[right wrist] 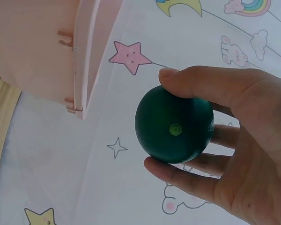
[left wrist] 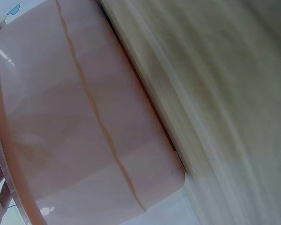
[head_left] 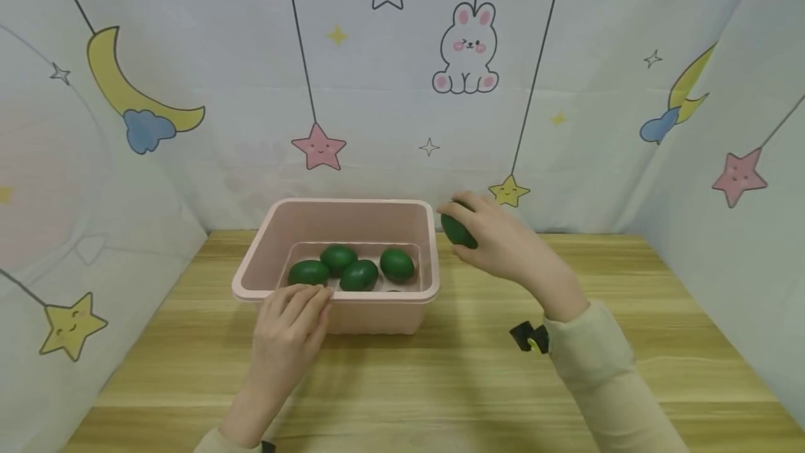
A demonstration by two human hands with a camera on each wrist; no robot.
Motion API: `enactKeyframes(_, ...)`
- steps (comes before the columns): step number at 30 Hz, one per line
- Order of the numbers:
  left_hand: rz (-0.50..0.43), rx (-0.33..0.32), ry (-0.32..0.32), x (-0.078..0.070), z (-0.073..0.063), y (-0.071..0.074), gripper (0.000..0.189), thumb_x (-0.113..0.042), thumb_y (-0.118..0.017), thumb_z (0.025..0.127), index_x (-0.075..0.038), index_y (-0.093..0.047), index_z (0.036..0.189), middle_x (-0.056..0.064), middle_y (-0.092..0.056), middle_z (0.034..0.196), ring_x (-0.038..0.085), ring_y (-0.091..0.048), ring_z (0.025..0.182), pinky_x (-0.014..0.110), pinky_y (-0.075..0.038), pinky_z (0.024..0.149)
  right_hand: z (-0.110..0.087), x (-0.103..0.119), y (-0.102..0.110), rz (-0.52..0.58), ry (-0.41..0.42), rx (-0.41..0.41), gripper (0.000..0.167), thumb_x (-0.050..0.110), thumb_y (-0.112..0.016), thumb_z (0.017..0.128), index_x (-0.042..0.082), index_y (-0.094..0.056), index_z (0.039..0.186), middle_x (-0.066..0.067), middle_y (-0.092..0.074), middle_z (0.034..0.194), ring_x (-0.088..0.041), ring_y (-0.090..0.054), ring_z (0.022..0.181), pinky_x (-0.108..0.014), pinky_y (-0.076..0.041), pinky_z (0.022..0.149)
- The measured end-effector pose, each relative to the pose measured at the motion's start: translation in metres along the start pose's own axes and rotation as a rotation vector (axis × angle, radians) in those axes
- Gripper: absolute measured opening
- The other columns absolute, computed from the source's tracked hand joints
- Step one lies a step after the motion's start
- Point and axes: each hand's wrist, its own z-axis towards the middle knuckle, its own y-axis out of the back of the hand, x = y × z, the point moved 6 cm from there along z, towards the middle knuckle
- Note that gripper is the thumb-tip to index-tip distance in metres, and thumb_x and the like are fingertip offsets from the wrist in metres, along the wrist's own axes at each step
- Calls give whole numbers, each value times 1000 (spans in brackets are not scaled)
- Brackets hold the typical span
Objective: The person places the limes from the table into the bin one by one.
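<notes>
My right hand (head_left: 506, 247) holds a dark green avocado (head_left: 457, 231) in the air, just right of the pink plastic box (head_left: 377, 317). In the right wrist view, thumb and fingers curve round the smooth avocado (right wrist: 164, 124), its pale stem spot facing the camera. My left hand (head_left: 288, 333) grips the front rim of the box, left of its middle, with the fingertips over the edge. Several more avocados (head_left: 397, 265) lie inside on the bottom. The front wall partly hides what is closest to it. The left wrist view shows mostly the box's outer wall (left wrist: 79, 122).
The box stands on a wood-grain table (head_left: 459, 397), near its back edge. Behind it hangs a white cloth (head_left: 390, 89) printed with stars, moons and a rabbit, which also closes off both sides. A small black piece (head_left: 522, 335) shows beside the right sleeve cuff (head_left: 588, 341).
</notes>
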Motion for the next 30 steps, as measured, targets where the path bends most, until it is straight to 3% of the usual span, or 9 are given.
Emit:
enactKeyframes(7,-6,-2,-1,1,0,0,25,-19,-53,97,-4,-73,99,10,-72,93,31,-61,90,43,-47,78,10,8,2,-15,0,32,52,21,-71,85,21,-52,135,-6,-51,134,-30,-53,111,-45,-54,82)
enactKeyframes(15,-1,10,10,1,-1,-1,26,-20,-53,98,-4,-73,99,9,-72,93,31,-62,91,44,-47,77,18,15,1,-15,53,44,51,21,-70,86,17,-53,134,-9,-53,133,-30,-52,116,-43,-49,95)
enactKeyframes(30,-3,0,7,1,-1,0,25,-19,-53,97,-4,-73,98,10,-72,92,31,-62,90,43,-48,77,33,28,-4,-50,83,133,53,21,-70,87,19,-52,136,-8,-52,133,-29,-51,119,-41,-49,96)
